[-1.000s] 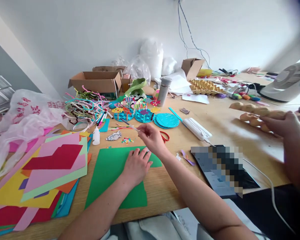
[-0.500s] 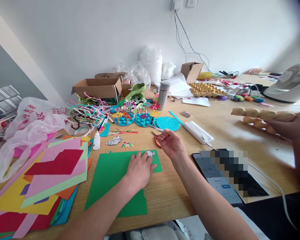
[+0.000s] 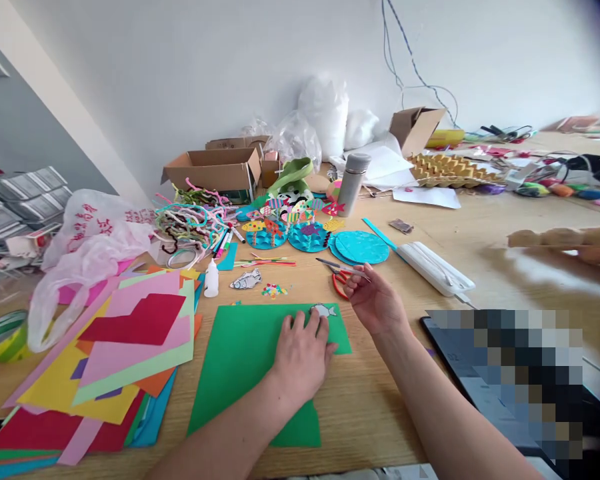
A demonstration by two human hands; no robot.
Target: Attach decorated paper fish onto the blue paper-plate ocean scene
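My left hand lies flat with fingers stretched on a green sheet of paper. Its fingertips press a small white fish cutout near the sheet's top right corner; part of the cutout is hidden. Closed around a slim grey pen is my right hand, raised just right of the sheet, the dark tip pointing left. Red-handled scissors lie behind that hand. A larger grey fish cutout and scattered coloured bits rest beyond the sheet, beside a white glue bottle.
Stacked coloured papers and a plastic bag lie at left. Blue discs, fish decorations and a grey flask stand behind. A power strip and a phone lie right. Another person's egg-carton strip shows far right.
The view has turned right. My right hand has lifted the pen from beside the scissors. The left hand stays on the green sheet and fish cutout.
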